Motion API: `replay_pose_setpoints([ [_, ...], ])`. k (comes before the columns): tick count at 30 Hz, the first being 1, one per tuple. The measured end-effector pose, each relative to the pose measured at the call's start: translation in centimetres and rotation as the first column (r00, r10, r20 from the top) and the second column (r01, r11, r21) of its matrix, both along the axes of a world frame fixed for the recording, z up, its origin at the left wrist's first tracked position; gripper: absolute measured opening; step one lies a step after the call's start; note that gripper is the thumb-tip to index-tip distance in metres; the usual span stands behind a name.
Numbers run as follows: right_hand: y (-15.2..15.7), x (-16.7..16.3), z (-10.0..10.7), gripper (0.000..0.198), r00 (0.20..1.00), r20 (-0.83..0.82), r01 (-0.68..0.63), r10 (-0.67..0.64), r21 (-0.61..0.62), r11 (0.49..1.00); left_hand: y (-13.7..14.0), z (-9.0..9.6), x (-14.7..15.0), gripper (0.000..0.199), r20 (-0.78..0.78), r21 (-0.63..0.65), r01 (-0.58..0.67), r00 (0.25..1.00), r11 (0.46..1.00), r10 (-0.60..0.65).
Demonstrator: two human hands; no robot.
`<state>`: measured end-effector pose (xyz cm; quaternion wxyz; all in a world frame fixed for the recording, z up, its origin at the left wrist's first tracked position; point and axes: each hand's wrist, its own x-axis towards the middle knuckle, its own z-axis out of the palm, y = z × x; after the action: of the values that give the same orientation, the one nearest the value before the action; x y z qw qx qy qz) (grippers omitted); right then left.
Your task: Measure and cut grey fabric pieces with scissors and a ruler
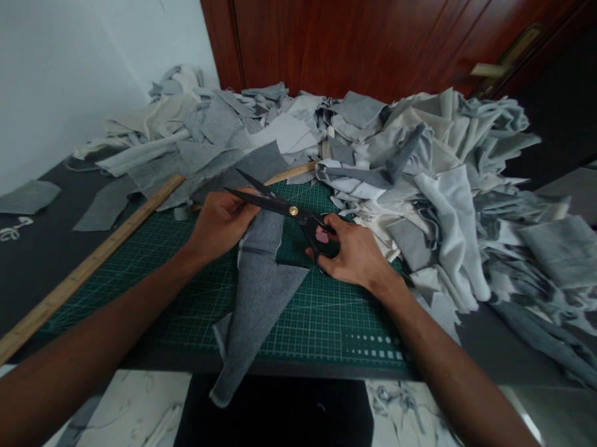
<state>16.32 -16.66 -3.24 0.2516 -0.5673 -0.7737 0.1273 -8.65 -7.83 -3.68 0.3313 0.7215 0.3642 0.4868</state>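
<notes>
My right hand grips the handles of black scissors, whose blades are parted and point to the left. Pinched in my left hand is the upper end of a grey fabric piece. This fabric hangs down over the green cutting mat, and its narrow tip drops past the table's front edge. The blades lie over the top of the fabric, close to my left fingertips. Whether cloth sits between the blades I cannot tell.
A wooden ruler lies slantwise on the left of the mat. Heaped fabric scraps fill the back of the dark table, and a larger pile covers the right. Behind stands a reddish wooden door. More scraps lie on the floor.
</notes>
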Motion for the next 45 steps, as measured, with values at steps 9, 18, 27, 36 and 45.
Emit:
replay_pose_setpoints([
  [9,0.12,0.02,-0.05,0.028,1.0,-0.001,-0.017,0.017,-0.023,1.0,0.12,-0.19,-0.02,0.011,0.027,0.009,0.034,0.999,0.999,-0.034],
  [18,0.28,0.25,-0.36,0.025,0.999,-0.025,-0.046,0.045,-0.041,0.998,-0.09,0.07,0.09,0.019,-0.043,-0.049,-0.061,0.997,0.997,0.059],
  [27,0.34,0.4,-0.02,0.021,0.998,-0.048,-0.051,0.047,-0.078,0.996,-0.14,-0.05,0.01,0.016,-0.075,-0.077,-0.092,0.993,0.993,0.086],
  [36,0.39,0.75,-0.12,0.022,0.998,0.03,-0.052,0.052,-0.002,0.999,-0.02,-0.35,0.03,0.017,-0.068,-0.036,-0.042,0.997,0.998,0.039],
  [45,0.39,0.8,-0.22,0.018,0.998,-0.006,-0.058,0.057,-0.012,0.998,0.09,-0.48,-0.05,0.024,-0.131,-0.043,-0.05,0.99,0.998,0.044],
])
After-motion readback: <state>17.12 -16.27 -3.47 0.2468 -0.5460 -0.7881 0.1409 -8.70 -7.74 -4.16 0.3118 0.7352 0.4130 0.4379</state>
